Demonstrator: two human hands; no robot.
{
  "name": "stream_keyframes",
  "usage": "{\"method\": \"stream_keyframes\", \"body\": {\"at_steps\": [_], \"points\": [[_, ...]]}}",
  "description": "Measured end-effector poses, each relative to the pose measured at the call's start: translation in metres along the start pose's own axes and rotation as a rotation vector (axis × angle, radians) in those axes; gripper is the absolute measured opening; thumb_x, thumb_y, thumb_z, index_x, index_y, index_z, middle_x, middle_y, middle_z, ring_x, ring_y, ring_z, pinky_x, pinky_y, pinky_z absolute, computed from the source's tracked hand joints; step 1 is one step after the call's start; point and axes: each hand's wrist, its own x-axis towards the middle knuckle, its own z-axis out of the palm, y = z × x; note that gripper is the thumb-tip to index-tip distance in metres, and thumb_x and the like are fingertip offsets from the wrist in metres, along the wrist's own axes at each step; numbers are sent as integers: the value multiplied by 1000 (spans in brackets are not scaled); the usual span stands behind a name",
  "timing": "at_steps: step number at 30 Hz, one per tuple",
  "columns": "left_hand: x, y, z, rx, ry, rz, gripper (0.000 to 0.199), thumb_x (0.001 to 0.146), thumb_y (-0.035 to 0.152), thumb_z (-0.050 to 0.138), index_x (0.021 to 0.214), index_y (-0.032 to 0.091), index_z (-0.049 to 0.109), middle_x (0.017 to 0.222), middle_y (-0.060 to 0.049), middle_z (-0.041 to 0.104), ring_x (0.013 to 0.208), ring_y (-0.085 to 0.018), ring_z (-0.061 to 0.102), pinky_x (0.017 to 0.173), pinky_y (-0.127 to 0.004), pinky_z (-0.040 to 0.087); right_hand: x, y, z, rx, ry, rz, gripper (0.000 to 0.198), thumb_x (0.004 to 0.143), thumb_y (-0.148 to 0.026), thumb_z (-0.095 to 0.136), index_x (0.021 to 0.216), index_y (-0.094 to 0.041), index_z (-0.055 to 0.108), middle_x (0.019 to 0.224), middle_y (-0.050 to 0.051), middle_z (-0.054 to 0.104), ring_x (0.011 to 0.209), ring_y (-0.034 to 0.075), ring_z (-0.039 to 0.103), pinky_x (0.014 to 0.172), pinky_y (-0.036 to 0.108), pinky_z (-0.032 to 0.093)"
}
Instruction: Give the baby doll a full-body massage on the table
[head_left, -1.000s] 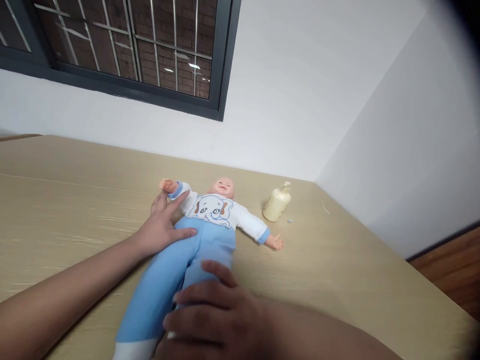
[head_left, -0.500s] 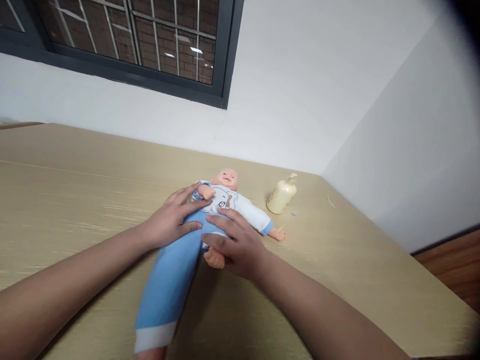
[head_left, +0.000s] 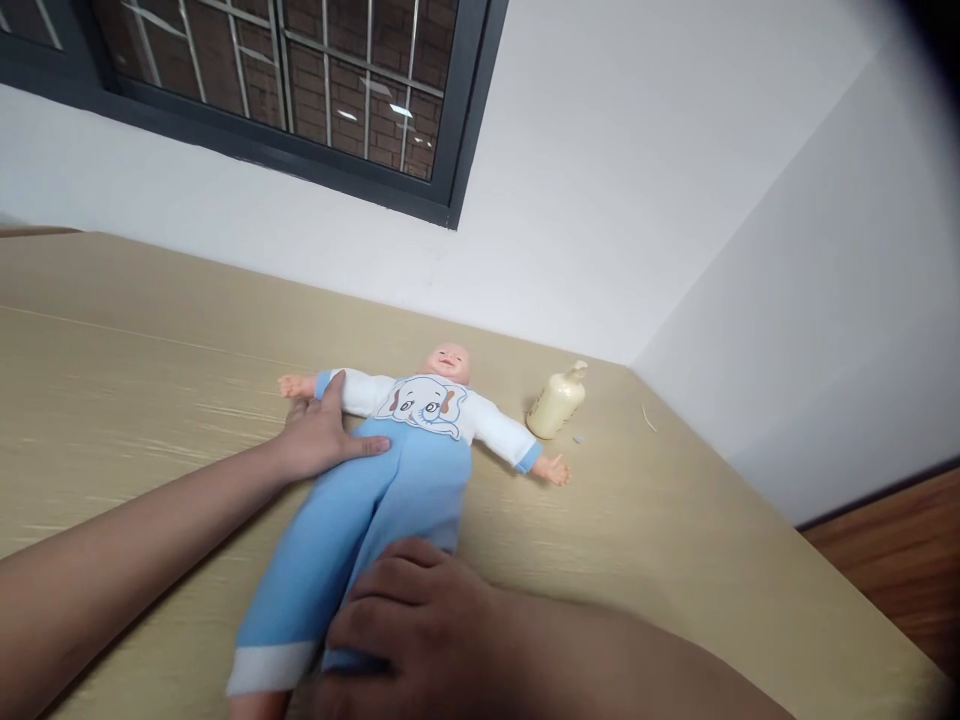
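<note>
The left grip [head_left: 319, 435] is spread wide on the baby doll's [head_left: 421, 460] side. The right grip [head_left: 424, 620] wraps around its leg; ahead stands a pump bottle [head_left: 555, 406].

Dk-framed window [head_left: 255, 75] w/ bars [head_left: 325, 60], wht walls [head_left: 637, 170], tan tabletop [head_left: 637, 540].

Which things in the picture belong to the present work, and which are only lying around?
In the work:
doll, on its back; left hand at its waist, right hand over one leg

Apparently just lying about:
pale-yellow bottle, untouched
bluish bit near it
thin pale strand
</note>
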Motion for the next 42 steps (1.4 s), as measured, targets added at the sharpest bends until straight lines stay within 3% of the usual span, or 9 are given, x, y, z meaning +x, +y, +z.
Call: {"method": "stream_keyframes", "body": {"at_steps": [4, 8, 12, 18, 24, 28, 34, 39, 42], "points": [[1, 0, 0, 18, 4, 33, 137, 57, 77, 72, 161, 12, 10, 158, -25, 34, 145, -52, 25, 112, -56, 30, 2, 0, 5, -14, -124, -38, 29, 96, -58, 50, 102, -36, 68, 106, -7, 69, 96, 14, 61, 89, 32, 51], [-2, -2, 2, 38, 44, 64, 132, 58, 78, 71, 161, 17, 16, 158, -24, 32, 147, -53, 18, 112, -58, 28, 2, 1, -4, -57, 21, -37, 26, 92, -60, 58, 96, -37, 68, 116, -9, 70, 114, 15, 60, 107, 35, 46], [-6, -2, 4, 113, 138, 232, 116, 64, 76, 70, 158, 21, 31, 165, -19, 19, 151, -51, 0, 117, -60, 17, 1, 10, -24, -181, 158, 149, 8, 90, -37, 67, 98, -37, 69, 123, -9, 69, 131, 16, 52, 120, 41, 33], [-10, 4, -1, 159, 110, 563, 64, 84, 60, 64, 142, 35, 58, 167, -1, 23, 154, -41, 2, 122, -57, 11, -1, 51, -32, -172, 251, 289, 22, 91, -46, 64, 102, -28, 68, 134, 8, 62, 132, 25, 52, 111, 48, 42], [-10, 6, -3, 123, 65, 623, 60, 86, 55, 65, 141, 33, 59, 168, -2, 20, 153, -38, 10, 122, -54, 16, 3, 70, -23, -103, 273, 378, 22, 89, -42, 65, 103, -25, 66, 129, 10, 61, 124, 25, 57, 104, 47, 47], [-13, 5, 1, 52, 119, 548, 62, 81, 58, 69, 136, 31, 63, 165, -7, 24, 151, -39, 20, 121, -51, 23, 5, 58, -26, -125, 258, 379, 29, 86, -49, 65, 102, -25, 66, 130, 10, 60, 127, 27, 55, 108, 48, 43], [-10, 1, 2, -103, 111, 219, 101, 60, 73, 78, 145, 23, 52, 147, -16, 36, 139, -42, 40, 115, -49, 36, 12, 20, -34, -117, 209, 185, 26, 81, -44, 67, 101, -28, 66, 127, 4, 64, 132, 28, 51, 115, 50, 35], [-2, -7, 3, -178, 7, 102, 112, 58, 77, 77, 151, 23, 43, 138, -17, 42, 128, -39, 52, 112, -49, 40, 18, -1, -21, -53, 228, 67, 4, 85, -30, 69, 86, -28, 67, 105, -4, 72, 110, 16, 61, 105, 36, 44], [0, -9, 4, -199, 2, 101, 111, 58, 77, 76, 150, 25, 43, 139, -17, 41, 128, -39, 52, 112, -49, 39, 15, 0, -8, -3, 132, -17, 15, 87, -39, 66, 80, -26, 65, 89, -4, 69, 93, 16, 62, 89, 33, 50]]}}
